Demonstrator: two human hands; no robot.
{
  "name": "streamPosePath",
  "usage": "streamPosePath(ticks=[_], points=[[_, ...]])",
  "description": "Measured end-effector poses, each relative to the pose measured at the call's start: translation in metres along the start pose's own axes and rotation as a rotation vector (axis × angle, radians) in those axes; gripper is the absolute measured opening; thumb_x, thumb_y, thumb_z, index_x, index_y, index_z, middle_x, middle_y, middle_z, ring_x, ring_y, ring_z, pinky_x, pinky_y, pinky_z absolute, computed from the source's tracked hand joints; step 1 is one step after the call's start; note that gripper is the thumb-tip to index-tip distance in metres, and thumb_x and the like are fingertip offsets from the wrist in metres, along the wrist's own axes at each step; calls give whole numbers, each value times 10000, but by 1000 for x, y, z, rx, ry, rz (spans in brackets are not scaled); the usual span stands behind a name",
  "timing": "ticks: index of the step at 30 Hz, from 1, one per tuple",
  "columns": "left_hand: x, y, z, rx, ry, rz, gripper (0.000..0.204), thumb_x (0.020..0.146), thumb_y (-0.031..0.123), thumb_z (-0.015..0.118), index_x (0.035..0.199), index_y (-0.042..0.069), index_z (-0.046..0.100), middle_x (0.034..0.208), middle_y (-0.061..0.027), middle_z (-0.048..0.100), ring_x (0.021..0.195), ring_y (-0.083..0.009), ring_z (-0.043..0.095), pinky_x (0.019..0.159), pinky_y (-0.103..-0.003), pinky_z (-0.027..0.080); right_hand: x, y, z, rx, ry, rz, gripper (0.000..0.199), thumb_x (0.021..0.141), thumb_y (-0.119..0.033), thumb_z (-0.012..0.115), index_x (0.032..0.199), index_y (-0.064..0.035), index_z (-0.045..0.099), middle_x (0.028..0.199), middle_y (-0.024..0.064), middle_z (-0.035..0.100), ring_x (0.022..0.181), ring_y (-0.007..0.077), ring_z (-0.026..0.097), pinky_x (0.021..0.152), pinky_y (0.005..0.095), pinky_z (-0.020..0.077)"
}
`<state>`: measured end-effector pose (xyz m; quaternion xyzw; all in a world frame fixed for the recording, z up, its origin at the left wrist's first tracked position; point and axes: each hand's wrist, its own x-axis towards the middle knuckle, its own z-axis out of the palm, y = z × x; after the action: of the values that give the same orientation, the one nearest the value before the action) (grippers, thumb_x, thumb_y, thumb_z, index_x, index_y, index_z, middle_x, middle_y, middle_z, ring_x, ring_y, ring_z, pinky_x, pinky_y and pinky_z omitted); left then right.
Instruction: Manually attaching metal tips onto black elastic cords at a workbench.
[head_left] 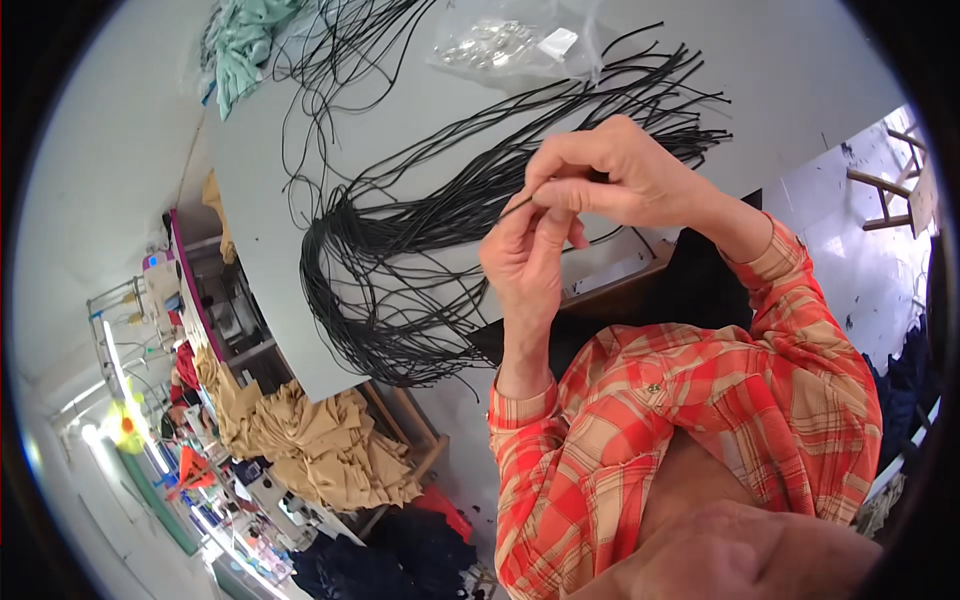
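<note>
Over the near side of a pale grey table (250, 170), both my hands meet at a thin black cord (516, 208). My left hand (525, 268) pinches it from below, its fingers curled. Thumb and forefinger of my right hand (625, 175) are closed on the cord's end, partly hiding it. Just beyond my hands lies a large bundle of black cords (430, 215), bent round at the left, with many loose ends fanned out to the right.
A clear plastic bag of small metallic pieces (500, 45) lies at the table's far side. More loose black cords (350, 50) and mint-green cloth (245, 45) are at the far left. Tan fabric (310, 440) is heaped beside the table; a wooden stool (905, 190) stands right.
</note>
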<state>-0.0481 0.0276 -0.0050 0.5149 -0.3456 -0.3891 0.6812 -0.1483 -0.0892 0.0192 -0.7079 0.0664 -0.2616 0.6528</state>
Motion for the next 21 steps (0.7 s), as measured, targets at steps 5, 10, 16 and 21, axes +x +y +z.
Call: streamPosePath(ticks=[5, 10, 16, 21], points=[[-3, -8, -7, 11, -20, 115, 215, 886, 98, 557, 1029, -63, 571, 824, -76, 581, 601, -119, 533, 531, -220, 435, 2, -2, 8, -90, -27, 3, 55, 848, -22, 541, 878, 4, 579, 635, 58, 604, 503, 102, 588, 463, 215, 442], [-4, -6, -7, -199, -12, 107, 212, 891, 92, 542, 1034, -62, 571, 801, -91, 573, 604, -136, 528, 503, -239, 451, -5, -1, -3, -90, 66, -97, 70, 821, -13, 573, 886, 4, 592, 646, 56, 596, 533, 102, 577, 484, 212, 430], [-7, 3, -12, -494, 4, -17, 239, 890, 143, 548, 1027, -52, 551, 772, -73, 550, 607, -131, 510, 476, -244, 450, -10, -16, -6, -483, 153, -295, 106, 731, 16, 629, 829, -17, 605, 633, 53, 552, 480, 133, 483, 431, 237, 344], [-6, 3, -12, -515, -3, -42, 247, 889, 162, 553, 1016, -50, 546, 766, -64, 541, 609, -123, 506, 473, -238, 445, -9, -10, -2, -494, 186, -373, 151, 696, 35, 635, 825, -36, 601, 608, 47, 525, 461, 154, 467, 413, 257, 325]])
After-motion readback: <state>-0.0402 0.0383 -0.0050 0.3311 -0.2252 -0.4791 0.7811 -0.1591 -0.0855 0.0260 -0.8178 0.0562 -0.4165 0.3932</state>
